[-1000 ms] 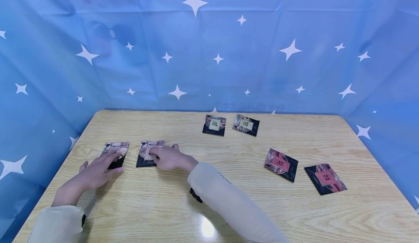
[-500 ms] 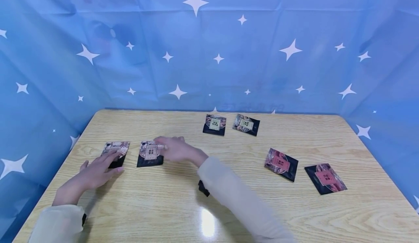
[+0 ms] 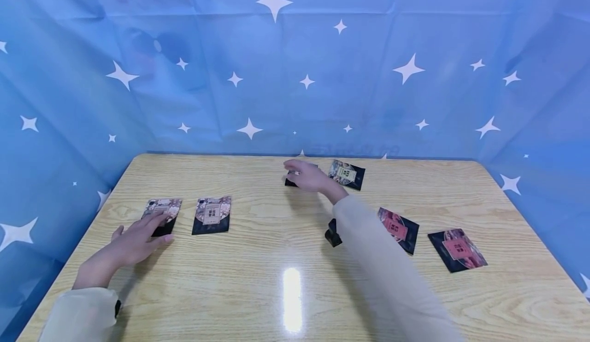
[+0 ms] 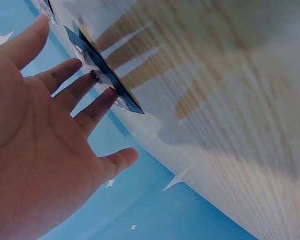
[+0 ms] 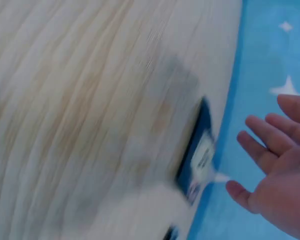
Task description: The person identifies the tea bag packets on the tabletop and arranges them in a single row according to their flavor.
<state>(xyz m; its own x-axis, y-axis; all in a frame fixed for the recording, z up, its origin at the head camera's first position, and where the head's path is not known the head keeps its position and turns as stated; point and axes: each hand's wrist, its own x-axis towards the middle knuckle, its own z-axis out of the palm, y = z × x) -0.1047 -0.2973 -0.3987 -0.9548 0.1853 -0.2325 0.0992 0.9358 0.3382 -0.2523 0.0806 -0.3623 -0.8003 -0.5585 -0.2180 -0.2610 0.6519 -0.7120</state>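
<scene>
My left hand (image 3: 135, 242) rests with spread, straight fingers on a dark packet (image 3: 171, 206) with a floral print, at the left of the table. In the left wrist view, its fingertips touch that packet (image 4: 90, 52). A matching floral packet (image 3: 212, 214) with a pale label lies just right of it. At the table's back, my right hand (image 3: 311, 177) hovers over a dark packet with a pale green label and hides most of it. The right wrist view has this hand (image 5: 285, 165) with loose, spread fingers, apart from the packet (image 5: 197, 155).
Beside the right hand lies another green-labelled packet (image 3: 346, 174). Two red-labelled packets lie farther right, one (image 3: 398, 229) partly behind the right sleeve (image 3: 382, 260) and one (image 3: 458, 250) near the table's right side. A blue starry cloth (image 3: 295, 76) hangs behind the wooden table (image 3: 230, 291).
My right hand has left the second floral packet, uncovering it, and moved right and back to above the green-labelled packet. The left hand stays where it was.
</scene>
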